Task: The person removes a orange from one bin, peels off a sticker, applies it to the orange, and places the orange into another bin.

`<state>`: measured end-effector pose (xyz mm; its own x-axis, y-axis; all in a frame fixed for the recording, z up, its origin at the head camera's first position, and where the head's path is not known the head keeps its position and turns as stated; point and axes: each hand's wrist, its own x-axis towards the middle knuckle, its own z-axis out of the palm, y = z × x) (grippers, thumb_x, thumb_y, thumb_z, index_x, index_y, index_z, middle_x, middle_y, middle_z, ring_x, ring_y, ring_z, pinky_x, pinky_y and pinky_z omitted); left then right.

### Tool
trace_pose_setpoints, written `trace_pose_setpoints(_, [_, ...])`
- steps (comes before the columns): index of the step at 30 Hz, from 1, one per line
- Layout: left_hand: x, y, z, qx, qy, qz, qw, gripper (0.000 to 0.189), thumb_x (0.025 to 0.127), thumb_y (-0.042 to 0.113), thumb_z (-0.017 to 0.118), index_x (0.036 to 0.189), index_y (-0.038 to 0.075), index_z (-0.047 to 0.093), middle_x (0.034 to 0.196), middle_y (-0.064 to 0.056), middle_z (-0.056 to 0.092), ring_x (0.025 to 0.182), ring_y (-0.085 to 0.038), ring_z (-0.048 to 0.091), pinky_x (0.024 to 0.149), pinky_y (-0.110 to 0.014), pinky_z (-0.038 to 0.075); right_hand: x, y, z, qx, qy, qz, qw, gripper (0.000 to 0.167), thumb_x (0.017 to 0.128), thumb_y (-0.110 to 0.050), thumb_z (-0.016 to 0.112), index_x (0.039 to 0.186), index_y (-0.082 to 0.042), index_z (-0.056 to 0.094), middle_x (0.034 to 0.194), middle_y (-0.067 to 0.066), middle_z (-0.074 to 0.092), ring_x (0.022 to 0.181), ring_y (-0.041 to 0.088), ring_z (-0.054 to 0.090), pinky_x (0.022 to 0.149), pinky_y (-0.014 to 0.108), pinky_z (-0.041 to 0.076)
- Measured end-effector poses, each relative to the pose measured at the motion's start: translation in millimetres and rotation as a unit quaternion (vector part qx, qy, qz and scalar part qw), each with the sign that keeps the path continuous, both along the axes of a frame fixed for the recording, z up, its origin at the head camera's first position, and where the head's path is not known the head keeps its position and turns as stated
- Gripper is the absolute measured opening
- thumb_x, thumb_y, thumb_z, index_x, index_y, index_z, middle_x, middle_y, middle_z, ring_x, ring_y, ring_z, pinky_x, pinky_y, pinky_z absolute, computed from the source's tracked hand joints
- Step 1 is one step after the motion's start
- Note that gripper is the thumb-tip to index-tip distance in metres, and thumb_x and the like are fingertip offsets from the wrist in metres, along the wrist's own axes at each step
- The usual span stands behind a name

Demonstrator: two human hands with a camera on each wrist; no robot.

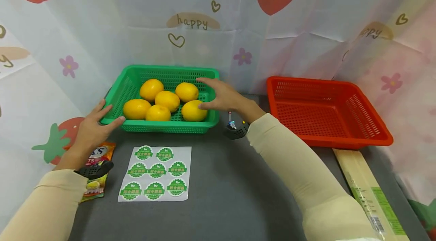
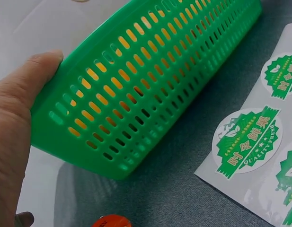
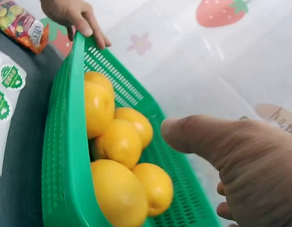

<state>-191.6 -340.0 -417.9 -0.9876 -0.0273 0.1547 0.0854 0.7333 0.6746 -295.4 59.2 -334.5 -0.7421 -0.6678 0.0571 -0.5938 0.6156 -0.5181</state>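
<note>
A green slotted basket (image 1: 163, 129) stands on the grey table and holds several yellow citrus fruits (image 1: 167, 100). My left hand (image 1: 102, 118) touches its front left corner with straight fingers. In the left wrist view the thumb (image 2: 27, 80) lies against the basket's wall (image 2: 150, 85). My right hand (image 1: 212, 95) is spread flat over the basket's right side, its thumb by the front right fruit (image 1: 194, 111). The right wrist view shows that thumb (image 3: 202, 135) above the fruits (image 3: 117, 142), and my left hand (image 3: 75, 16) at the far corner. Neither hand holds anything.
An empty red basket (image 1: 327, 140) stands to the right. A white sheet of round green stickers (image 1: 154, 173) lies in front of the green basket. A snack packet (image 1: 98, 154) lies under my left wrist, a long flat package (image 1: 368, 192) at the right. Printed curtains close off three sides.
</note>
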Motion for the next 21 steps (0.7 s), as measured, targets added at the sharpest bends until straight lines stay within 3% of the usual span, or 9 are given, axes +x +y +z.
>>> trace_pose_setpoints(12, [2.4, -2.6, 0.1, 0.018, -0.001, 0.002, 0.9998, 0.075, 0.095, 0.045, 0.058, 0.152, 0.006, 0.028, 0.160, -0.007, 0.008, 0.142, -0.042, 0.007, 0.101, -0.069, 0.016, -18.7, -41.9, -24.2, 0.053, -0.079, -0.018, 0.9953, 0.080, 0.086, -0.037, 0.072, 0.152, -0.021, 0.029, 0.153, 0.008, 0.030, 0.138, 0.028, 0.028, 0.107, 0.049, 0.028])
trace_pose_setpoints(17, [1.2, -3.5, -1.7, 0.018, 0.003, 0.005, 0.9998, 0.076, 0.094, 0.045, 0.059, 0.152, 0.006, 0.028, 0.160, -0.006, 0.008, 0.142, -0.041, 0.007, 0.102, -0.069, 0.015, -22.0, -51.5, -32.3, 0.125, -0.057, -0.019, 0.9903, 0.082, 0.085, -0.040, 0.072, 0.152, -0.021, 0.029, 0.150, 0.008, 0.037, 0.135, 0.030, 0.032, 0.107, 0.047, 0.027])
trace_pose_setpoints(21, [0.3, -2.2, -3.6, 0.015, 0.008, 0.007, 0.9998, 0.076, 0.094, 0.045, 0.060, 0.151, 0.005, 0.030, 0.160, -0.007, 0.009, 0.142, -0.041, 0.009, 0.102, -0.068, 0.016, -22.2, -57.4, -37.5, 0.222, -0.023, -0.020, 0.9746, 0.083, 0.084, -0.046, 0.071, 0.152, -0.024, 0.030, 0.142, 0.007, 0.048, 0.129, 0.032, 0.037, 0.110, 0.045, 0.016])
